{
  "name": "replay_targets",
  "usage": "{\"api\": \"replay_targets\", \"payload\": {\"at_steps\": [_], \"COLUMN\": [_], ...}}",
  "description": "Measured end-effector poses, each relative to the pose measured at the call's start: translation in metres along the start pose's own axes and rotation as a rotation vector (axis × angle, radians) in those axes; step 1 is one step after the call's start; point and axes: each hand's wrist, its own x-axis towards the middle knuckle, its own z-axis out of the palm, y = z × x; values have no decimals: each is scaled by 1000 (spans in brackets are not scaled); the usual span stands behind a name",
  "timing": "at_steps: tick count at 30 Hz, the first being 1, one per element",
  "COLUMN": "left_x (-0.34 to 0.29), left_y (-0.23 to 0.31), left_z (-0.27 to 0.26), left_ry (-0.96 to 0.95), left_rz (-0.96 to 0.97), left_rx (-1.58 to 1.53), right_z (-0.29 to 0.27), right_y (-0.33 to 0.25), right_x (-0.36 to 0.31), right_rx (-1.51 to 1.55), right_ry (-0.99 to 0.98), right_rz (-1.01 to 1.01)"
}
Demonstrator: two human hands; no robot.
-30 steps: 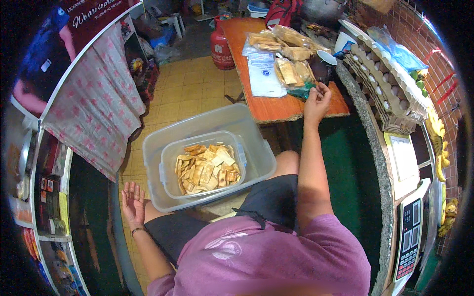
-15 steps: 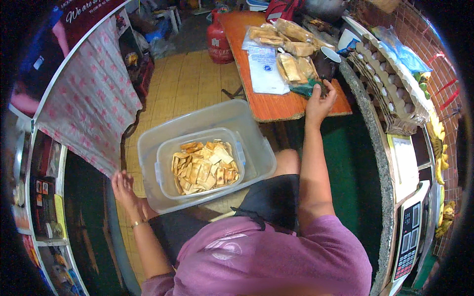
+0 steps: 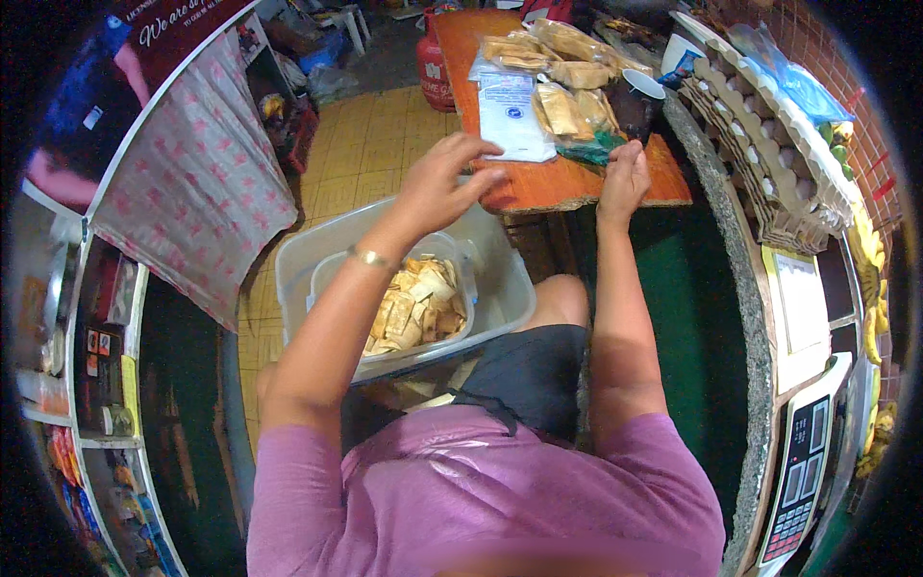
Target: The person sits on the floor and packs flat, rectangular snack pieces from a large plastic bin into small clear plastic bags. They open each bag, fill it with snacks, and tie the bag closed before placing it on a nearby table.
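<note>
Over the near edge of the orange wooden table, my left hand hovers with its fingers apart and nothing in them. A flat white pack of plastic bags lies just beyond those fingertips. My right hand is at the table's front right, its fingers pinched at the edge of a green plastic bag. Beside that bag rest clear packs of yellowish flat snack pieces. Between my legs stands a large clear bin, with a smaller tub holding loose snack pieces inside; my left forearm covers part of it.
A dark container with a white cup stands at the table's right. Egg trays and a digital scale sit along the right-hand counter. A red gas cylinder is behind the table. A floral curtain hangs left.
My left hand has risen from beside the bin, crossing over it to the table edge. My right hand's fingers have closed together at the green bag. The view has shifted slightly.
</note>
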Motion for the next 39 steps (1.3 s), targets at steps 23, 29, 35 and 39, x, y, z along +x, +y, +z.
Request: {"api": "replay_targets", "payload": {"at_steps": [23,29,35,39], "left_x": [58,40,43,46], "left_y": [-36,-40,-33,-32], "left_z": [43,53,68,73], "left_ry": [-87,-189,-113,-118], "left_rz": [-465,-173,-188,-140], "left_rx": [-304,-231,194,350], "right_z": [65,55,32,12], "right_y": [-42,-48,-61,-88], "right_x": [-25,-5,5,-20], "right_rx": [-886,-762,-554,-543], "right_ry": [-593,-640,-738,-727], "right_rz": [-555,-267,-337,-648]}}
